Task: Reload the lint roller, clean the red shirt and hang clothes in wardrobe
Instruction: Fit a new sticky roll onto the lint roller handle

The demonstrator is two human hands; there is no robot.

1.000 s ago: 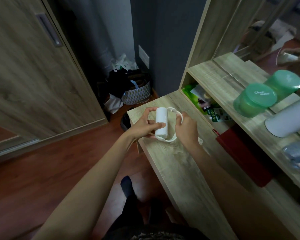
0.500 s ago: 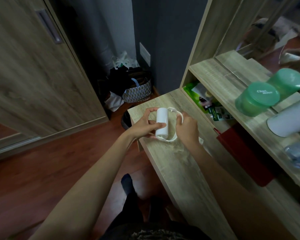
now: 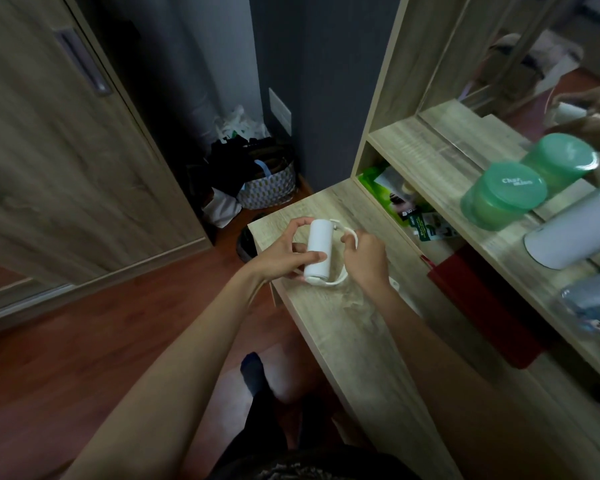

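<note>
A socked foot (image 3: pixel 253 372) stands on the wooden floor (image 3: pixel 94 341), just left of the tabletop's (image 3: pixel 357 348) long edge. Farther on, over the tabletop's far left corner, the left hand (image 3: pixel 278 252) curls round the white roll of the lint roller (image 3: pixel 317 249), and the right hand (image 3: pixel 366 263) grips its looped white handle. To the right a shelf (image 3: pixel 426 157) overhangs the tabletop, with a green jar (image 3: pixel 503 195) near its front edge, well apart from the hands. Past the corner, open floor runs to a patterned basket (image 3: pixel 269 187) by the dark wall; the wardrobe door (image 3: pixel 49 161) stands on the left.
</note>
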